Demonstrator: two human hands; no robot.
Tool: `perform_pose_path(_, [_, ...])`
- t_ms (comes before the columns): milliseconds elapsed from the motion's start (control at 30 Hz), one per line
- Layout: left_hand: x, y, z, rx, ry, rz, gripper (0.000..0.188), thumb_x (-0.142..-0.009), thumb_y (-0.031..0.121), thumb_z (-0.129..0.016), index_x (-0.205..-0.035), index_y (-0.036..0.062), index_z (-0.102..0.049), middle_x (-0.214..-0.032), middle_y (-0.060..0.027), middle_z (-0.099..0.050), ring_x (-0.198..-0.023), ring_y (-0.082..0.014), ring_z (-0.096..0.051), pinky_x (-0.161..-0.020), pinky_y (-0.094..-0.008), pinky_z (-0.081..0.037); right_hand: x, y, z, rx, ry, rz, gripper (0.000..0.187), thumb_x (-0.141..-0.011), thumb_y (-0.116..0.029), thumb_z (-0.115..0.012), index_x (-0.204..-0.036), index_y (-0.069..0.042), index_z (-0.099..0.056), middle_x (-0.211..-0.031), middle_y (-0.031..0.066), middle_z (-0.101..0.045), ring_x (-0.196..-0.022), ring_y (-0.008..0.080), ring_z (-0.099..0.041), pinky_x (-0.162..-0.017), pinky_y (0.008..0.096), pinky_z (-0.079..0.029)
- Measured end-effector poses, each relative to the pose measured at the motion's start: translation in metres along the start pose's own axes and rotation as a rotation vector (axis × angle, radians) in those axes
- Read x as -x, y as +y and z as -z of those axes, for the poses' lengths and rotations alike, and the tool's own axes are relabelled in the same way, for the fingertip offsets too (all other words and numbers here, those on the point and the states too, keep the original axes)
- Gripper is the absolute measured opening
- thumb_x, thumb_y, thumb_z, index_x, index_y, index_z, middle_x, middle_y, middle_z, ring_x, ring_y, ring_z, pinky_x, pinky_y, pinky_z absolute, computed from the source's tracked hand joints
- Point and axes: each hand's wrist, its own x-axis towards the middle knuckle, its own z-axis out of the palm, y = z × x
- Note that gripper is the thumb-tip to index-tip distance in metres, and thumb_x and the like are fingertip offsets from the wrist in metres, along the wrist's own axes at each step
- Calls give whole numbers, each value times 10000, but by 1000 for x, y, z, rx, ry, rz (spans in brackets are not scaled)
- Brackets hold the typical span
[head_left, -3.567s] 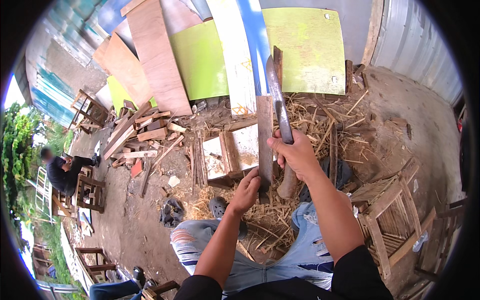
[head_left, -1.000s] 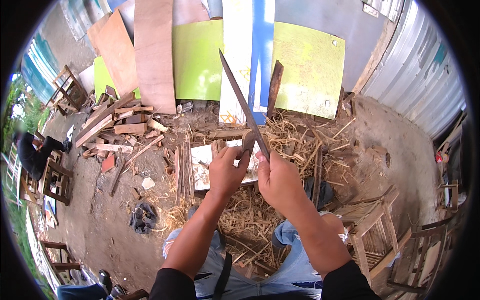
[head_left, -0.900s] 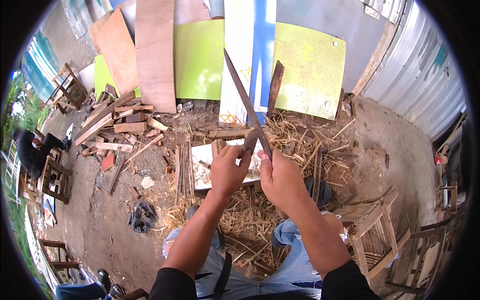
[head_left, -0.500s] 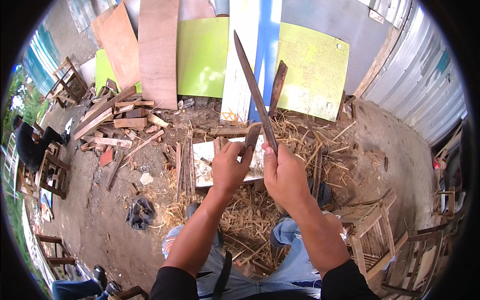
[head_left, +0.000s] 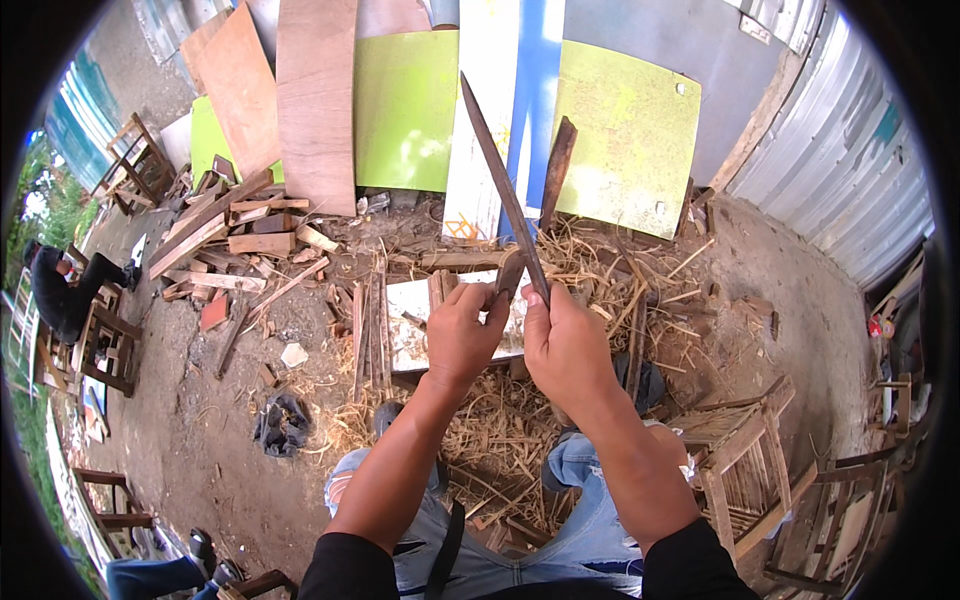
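Note:
My right hand is closed around the lower end of a machete. Its long, dark, tapering blade points up and slightly left, away from me. My left hand grips a short, dark, flat piece, whose material I cannot make out. The short piece overlaps the blade's left edge just above my right hand; whether they touch is unclear. Beneath both hands lies a worn white board, flecked with debris. The machete's handle is hidden inside my right fist.
Shavings cover the ground around my feet. A scrap wood pile lies to the left, near a black plastic bag. Green panels lean at the back. A wooden chair stands at right; a seated person is far left.
The machete's tip has dropped a little and shifted left. The short dark piece has moved slightly right and now overlaps the blade. Both hands keep their grip.

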Motion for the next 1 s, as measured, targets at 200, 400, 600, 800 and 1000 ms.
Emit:
perform_pose_path(200, [1,1,0,-6,3,32,138,-832,122,-743,-813,48,-628,-755,-107,-642,-631,-303,-631,-569,-395,-498,0,-2,0,-10,-2,-3,273,-1014,-196,-497,-856,22,-540,-675,232,-591,-627,448,-595,-566,519,-455])
perform_pose_path(400, [0,2,2,5,-14,37,120,-837,148,-746,-898,65,-686,-811,-111,-678,-696,-308,-671,-608,-384,-532,-1,0,0,16,-32,-16,279,-1010,-189,-494,-863,39,-557,-685,252,-604,-646,453,-612,-576,521,-467])
perform_pose_path(600, [-2,3,3,-80,-170,128,186,-868,185,-722,-1018,74,-720,-837,-123,-693,-731,-320,-677,-641,-398,-541,-4,-3,6,7,-52,-38,279,-1004,-186,-494,-865,47,-560,-670,255,-605,-637,462,-611,-577,533,-466])
perform_pose_path(800, [-6,4,8,-73,-34,0,164,-875,181,-712,-1000,74,-720,-825,-119,-690,-711,-325,-667,-629,-410,-531,-10,-16,14,41,-46,-8,281,-998,-186,-491,-870,51,-572,-669,262,-609,-643,468,-612,-586,536,-470])
perform_pose_path(1000, [-6,1,6,-63,-43,43,140,-884,182,-705,-981,83,-726,-810,-122,-683,-706,-334,-661,-615,-416,-525,-20,-32,19,138,-130,-107,278,-996,-188,-482,-906,50,-593,-718,269,-629,-716,468,-632,-638,529,-489])
